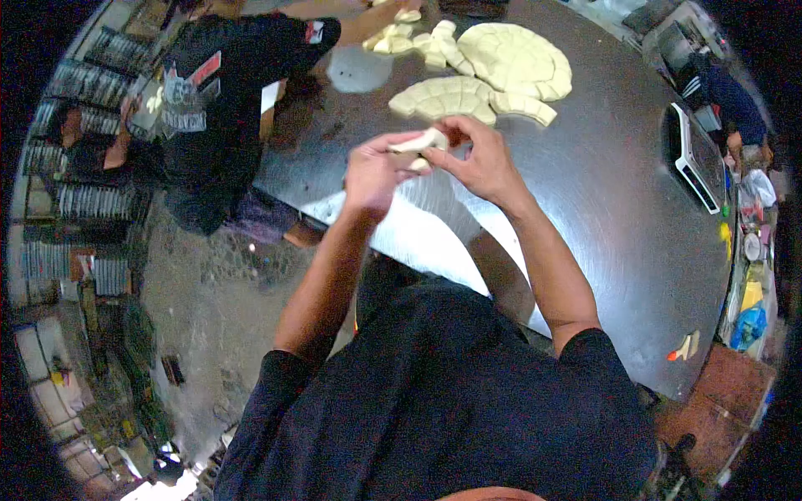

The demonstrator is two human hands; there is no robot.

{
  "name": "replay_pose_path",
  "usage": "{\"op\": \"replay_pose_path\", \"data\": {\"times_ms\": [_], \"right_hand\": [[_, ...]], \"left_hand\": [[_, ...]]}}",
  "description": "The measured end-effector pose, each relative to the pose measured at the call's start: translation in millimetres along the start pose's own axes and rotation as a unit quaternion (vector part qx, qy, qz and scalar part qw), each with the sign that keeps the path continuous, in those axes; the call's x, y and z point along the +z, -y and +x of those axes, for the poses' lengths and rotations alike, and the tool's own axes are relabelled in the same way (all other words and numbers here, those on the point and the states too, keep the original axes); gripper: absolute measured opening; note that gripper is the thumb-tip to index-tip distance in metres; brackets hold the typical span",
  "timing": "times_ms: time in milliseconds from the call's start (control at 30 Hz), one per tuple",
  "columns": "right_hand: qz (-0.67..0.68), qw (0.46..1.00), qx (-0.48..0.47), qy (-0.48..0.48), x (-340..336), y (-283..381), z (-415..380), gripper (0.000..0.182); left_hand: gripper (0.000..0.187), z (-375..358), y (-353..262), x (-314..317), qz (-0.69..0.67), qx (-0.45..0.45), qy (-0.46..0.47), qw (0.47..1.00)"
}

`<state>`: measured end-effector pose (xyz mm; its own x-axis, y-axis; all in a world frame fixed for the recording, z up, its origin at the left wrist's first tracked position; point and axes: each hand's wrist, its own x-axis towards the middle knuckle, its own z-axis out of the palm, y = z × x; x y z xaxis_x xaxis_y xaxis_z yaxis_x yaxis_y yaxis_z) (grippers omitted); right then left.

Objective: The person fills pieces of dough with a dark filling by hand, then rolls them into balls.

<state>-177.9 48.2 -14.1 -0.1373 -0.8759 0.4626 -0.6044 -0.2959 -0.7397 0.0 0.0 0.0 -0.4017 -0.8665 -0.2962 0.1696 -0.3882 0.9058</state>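
In the head view, a small dough piece (419, 144) was held up over the metal table (601, 192), caught between both hands. By the left hand (372, 174), blurred a little, it was gripped with the fingers partly curled, only a narrow gap left. By the right hand (478, 160), its other end was pinched, thumb and forefinger nearly closed on it, the wrist bent inward.

Just beyond the hands, a dough slab (447, 98), scored into sections, was laid flat, with a short strip (525, 107) set at its right end. Behind these, a large dough round (518, 60) was seen, marked by cuts, and smaller chunks (393, 39) were bunched to its left. There, an arm was stretched over the table by a co-worker (213, 108) in black. Well off to the right, a white-edged device (695, 159) was placed near the table's edge.
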Motion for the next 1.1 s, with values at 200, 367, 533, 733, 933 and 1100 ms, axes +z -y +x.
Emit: {"op": "replay_pose_path", "data": {"times_ms": [200,367,533,733,933,1100], "right_hand": [[0.126,0.986,0.067,-0.090,-11.6,14.5,-44.5,0.020],[-0.017,0.972,0.004,-0.234,-52.9,-18.2,-58.1,0.033],[0.005,0.951,0.018,-0.309,-57.3,-170.6,-11.2,0.018],[-0.082,0.954,-0.093,-0.272,-130.7,-9.1,-66.1,0.024],[-0.153,0.956,-0.112,-0.222,-109.8,-99.7,-0.1,0.025],[-0.074,0.958,-0.135,-0.240,-100.8,-80.7,-0.2,0.024]], "left_hand": [[0.025,2.0,19.0,57.4,-0.117,0.023,0.100,0.988],[0.044,4.8,13.2,104.6,0.004,0.041,0.065,0.997],[0.046,132.9,78.3,152.1,0.618,0.106,0.112,0.771],[0.033,20.0,24.7,189.5,-0.026,0.045,0.084,0.995],[0.029,95.3,34.7,184.3,-0.065,-0.018,0.099,0.993],[0.028,98.1,33.9,174.4,-0.032,0.076,0.045,0.996]]}}
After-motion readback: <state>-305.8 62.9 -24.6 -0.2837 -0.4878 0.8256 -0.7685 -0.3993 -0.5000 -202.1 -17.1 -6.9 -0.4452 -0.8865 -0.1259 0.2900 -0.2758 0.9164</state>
